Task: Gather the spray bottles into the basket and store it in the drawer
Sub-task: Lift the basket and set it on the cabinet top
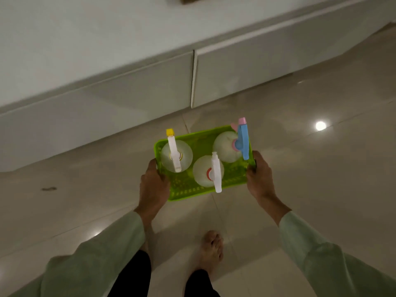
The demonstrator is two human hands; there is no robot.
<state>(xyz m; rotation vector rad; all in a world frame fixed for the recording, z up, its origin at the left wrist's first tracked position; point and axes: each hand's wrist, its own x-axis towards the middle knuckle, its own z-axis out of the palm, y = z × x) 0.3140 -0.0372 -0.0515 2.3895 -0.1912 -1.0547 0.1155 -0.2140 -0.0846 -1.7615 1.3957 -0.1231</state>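
A bright green plastic basket (188,190) is held in the air above the tiled floor. My left hand (153,187) grips its left end and my right hand (260,179) grips its right end. Three clear spray bottles stand upright inside. One at the left has a white trigger and a yellow nozzle (174,153). The front middle one has a white trigger and a red collar (215,172). At the right stands one with a blue trigger and a pink nozzle (243,142). Two shut drawer fronts (139,91) of a low white cabinet lie ahead.
The low white cabinet top (85,39) runs across the upper view, with a vertical gap (194,80) between the two drawer fronts. Glossy floor tiles (321,168) reflect a ceiling light. My bare right foot (211,249) stands below the basket. A small dark mark (49,189) lies on the floor at the left.
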